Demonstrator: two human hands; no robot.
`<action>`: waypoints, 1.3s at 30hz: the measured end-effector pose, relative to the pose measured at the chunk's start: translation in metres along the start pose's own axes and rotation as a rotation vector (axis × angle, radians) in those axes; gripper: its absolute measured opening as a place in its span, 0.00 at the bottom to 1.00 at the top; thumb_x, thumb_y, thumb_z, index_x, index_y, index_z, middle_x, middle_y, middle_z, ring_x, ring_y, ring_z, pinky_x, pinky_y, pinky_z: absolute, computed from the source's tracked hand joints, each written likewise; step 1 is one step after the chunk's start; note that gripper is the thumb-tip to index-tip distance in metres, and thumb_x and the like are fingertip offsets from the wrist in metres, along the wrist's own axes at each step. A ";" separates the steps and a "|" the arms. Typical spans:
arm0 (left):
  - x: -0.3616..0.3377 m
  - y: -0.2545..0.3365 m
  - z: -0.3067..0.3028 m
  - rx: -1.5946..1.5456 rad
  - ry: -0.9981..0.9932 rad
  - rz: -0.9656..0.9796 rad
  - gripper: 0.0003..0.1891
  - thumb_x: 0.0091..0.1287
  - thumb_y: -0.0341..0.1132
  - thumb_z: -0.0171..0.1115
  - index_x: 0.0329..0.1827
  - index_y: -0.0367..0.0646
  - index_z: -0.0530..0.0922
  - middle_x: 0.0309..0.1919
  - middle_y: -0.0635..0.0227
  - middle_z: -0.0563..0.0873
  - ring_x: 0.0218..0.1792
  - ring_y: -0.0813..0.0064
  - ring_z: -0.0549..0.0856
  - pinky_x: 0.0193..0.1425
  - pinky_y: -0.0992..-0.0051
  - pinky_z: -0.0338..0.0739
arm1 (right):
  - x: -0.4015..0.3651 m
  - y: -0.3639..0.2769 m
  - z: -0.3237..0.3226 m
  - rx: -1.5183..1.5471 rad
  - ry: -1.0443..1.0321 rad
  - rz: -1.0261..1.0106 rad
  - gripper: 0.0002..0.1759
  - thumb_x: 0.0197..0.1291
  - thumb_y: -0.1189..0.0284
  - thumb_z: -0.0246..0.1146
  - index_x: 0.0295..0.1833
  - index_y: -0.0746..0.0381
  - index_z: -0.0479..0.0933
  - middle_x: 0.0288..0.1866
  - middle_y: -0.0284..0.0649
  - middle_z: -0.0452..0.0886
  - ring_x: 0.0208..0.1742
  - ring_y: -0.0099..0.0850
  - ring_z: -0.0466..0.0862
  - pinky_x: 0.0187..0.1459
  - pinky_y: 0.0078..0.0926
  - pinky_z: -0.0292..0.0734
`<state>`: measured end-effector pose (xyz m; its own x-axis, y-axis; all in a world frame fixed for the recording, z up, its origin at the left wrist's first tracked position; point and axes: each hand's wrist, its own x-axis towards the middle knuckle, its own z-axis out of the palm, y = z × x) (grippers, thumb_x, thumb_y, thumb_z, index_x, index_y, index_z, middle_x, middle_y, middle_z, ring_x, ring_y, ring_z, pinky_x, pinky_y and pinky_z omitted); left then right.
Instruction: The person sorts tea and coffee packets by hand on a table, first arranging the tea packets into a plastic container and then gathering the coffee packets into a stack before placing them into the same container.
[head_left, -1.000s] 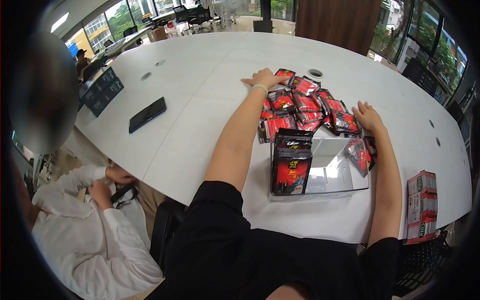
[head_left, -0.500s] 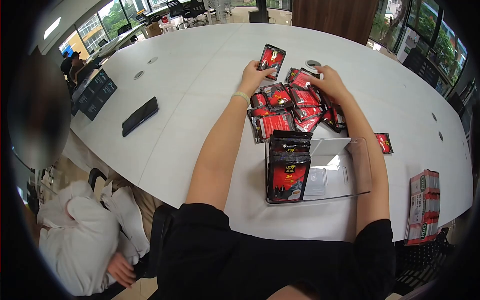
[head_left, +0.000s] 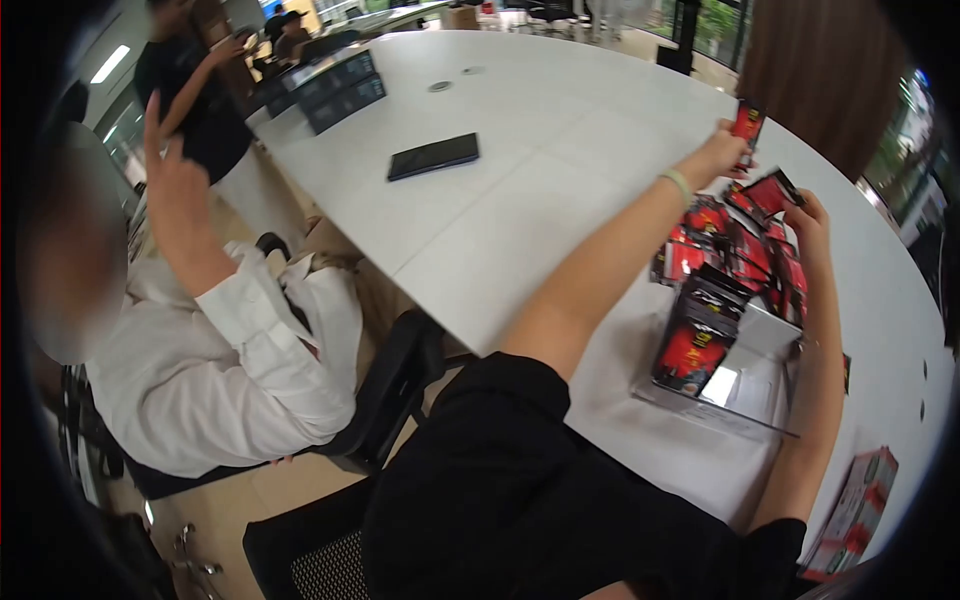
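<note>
In my left hand (head_left: 722, 152) is a red and black coffee sachet (head_left: 748, 121), held upright beyond the pile. My right hand (head_left: 810, 220) pinches another coffee sachet (head_left: 770, 192) by its edge, tilted just above the pile. The loose pile of coffee sachets (head_left: 746, 250) lies on the white table below both hands. Nearer to me stands a clear plastic bin (head_left: 735, 412), with a row of upright sachets (head_left: 692, 348) in its left side. My right forearm passes over the bin's right side and hides part of it.
A black phone (head_left: 434, 158) lies on the white table (head_left: 500, 240), with dark boxes (head_left: 345, 95) behind it. To my left sits a person in white (head_left: 230, 370), one hand (head_left: 180, 195) raised. Another person (head_left: 190, 100) stands beyond. A red-and-white box (head_left: 855, 510) is at right.
The view has swung left. My right hand now holds a sachet raised from the pile; my left still holds its own. The seated person's hand has gone up, and a standing person shows.
</note>
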<state>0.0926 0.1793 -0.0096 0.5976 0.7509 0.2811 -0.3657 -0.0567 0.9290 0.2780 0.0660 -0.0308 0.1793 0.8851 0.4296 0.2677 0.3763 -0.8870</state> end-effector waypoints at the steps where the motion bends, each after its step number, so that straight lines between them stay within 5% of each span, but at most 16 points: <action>1: -0.009 0.010 0.004 0.041 0.023 0.002 0.17 0.60 0.32 0.49 0.51 0.43 0.58 0.41 0.61 0.78 0.35 0.71 0.82 0.31 0.70 0.80 | 0.002 -0.003 -0.002 0.051 -0.065 0.021 0.08 0.52 0.75 0.57 0.39 0.63 0.76 0.38 0.34 0.78 0.37 0.19 0.74 0.39 0.15 0.67; 4: -0.007 0.007 0.001 0.154 -0.035 0.000 0.23 0.61 0.48 0.56 0.51 0.42 0.66 0.40 0.64 0.79 0.33 0.78 0.79 0.30 0.77 0.76 | 0.007 -0.007 -0.010 0.337 -0.264 -0.021 0.04 0.52 0.79 0.53 0.34 0.63 0.72 0.51 0.42 0.75 0.48 0.28 0.76 0.51 0.24 0.70; 7: -0.025 0.010 0.003 0.267 -0.187 -0.009 0.25 0.58 0.53 0.60 0.48 0.41 0.73 0.37 0.67 0.80 0.31 0.81 0.78 0.31 0.80 0.74 | 0.004 -0.018 -0.005 0.414 -0.347 -0.023 0.01 0.55 0.75 0.55 0.33 0.61 0.70 0.55 0.44 0.72 0.53 0.30 0.74 0.55 0.29 0.69; 14: -0.042 0.009 0.017 0.080 -0.424 -0.205 0.17 0.53 0.40 0.68 0.43 0.41 0.78 0.35 0.70 0.82 0.31 0.82 0.80 0.29 0.79 0.73 | -0.006 -0.038 0.007 0.447 -0.464 -0.139 0.07 0.55 0.70 0.57 0.30 0.61 0.68 0.57 0.48 0.71 0.57 0.34 0.72 0.56 0.31 0.72; 17: -0.043 0.016 0.011 0.040 -0.458 -0.309 0.17 0.54 0.37 0.68 0.44 0.40 0.77 0.38 0.67 0.83 0.34 0.79 0.83 0.34 0.78 0.78 | -0.004 -0.039 0.009 0.262 -0.396 -0.174 0.01 0.46 0.79 0.52 0.27 0.63 0.69 0.50 0.45 0.75 0.53 0.31 0.73 0.56 0.26 0.69; 18: -0.042 0.014 0.008 0.023 -0.473 -0.325 0.17 0.54 0.36 0.67 0.45 0.40 0.77 0.39 0.66 0.83 0.35 0.78 0.83 0.36 0.78 0.80 | -0.001 -0.036 0.010 0.228 -0.375 -0.230 0.06 0.48 0.81 0.51 0.32 0.65 0.73 0.47 0.42 0.76 0.51 0.29 0.74 0.55 0.24 0.69; 22: -0.044 0.024 0.004 0.013 -0.269 -0.316 0.15 0.55 0.39 0.66 0.43 0.42 0.78 0.36 0.69 0.84 0.32 0.78 0.83 0.34 0.77 0.79 | -0.008 -0.055 0.026 0.201 0.053 0.051 0.13 0.58 0.72 0.55 0.48 0.63 0.74 0.44 0.36 0.76 0.43 0.22 0.76 0.45 0.21 0.73; 26: -0.038 0.005 -0.006 -0.257 -0.026 -0.281 0.14 0.60 0.42 0.61 0.42 0.42 0.76 0.37 0.65 0.81 0.39 0.71 0.82 0.43 0.64 0.81 | -0.008 -0.020 0.012 -0.050 0.061 0.099 0.21 0.55 0.61 0.61 0.50 0.61 0.73 0.41 0.35 0.77 0.36 0.20 0.75 0.31 0.14 0.66; 29: -0.030 -0.024 -0.022 -0.379 0.087 -0.266 0.17 0.61 0.41 0.60 0.47 0.39 0.73 0.42 0.59 0.79 0.44 0.65 0.80 0.46 0.62 0.81 | -0.015 0.002 0.010 -0.193 0.021 0.192 0.23 0.52 0.59 0.63 0.49 0.62 0.75 0.40 0.36 0.78 0.37 0.23 0.76 0.34 0.19 0.70; 39: -0.021 -0.045 -0.040 -0.696 0.283 -0.152 0.13 0.60 0.28 0.60 0.43 0.29 0.70 0.42 0.53 0.76 0.45 0.60 0.78 0.52 0.60 0.79 | -0.018 0.015 0.018 -0.766 -0.044 -0.042 0.24 0.48 0.59 0.65 0.46 0.64 0.77 0.43 0.46 0.77 0.42 0.36 0.78 0.45 0.29 0.72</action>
<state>0.0680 0.1926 -0.0670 0.5062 0.8624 0.0031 -0.7151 0.4177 0.5605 0.2614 0.0605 -0.0550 0.1211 0.8903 0.4391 0.8572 0.1293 -0.4984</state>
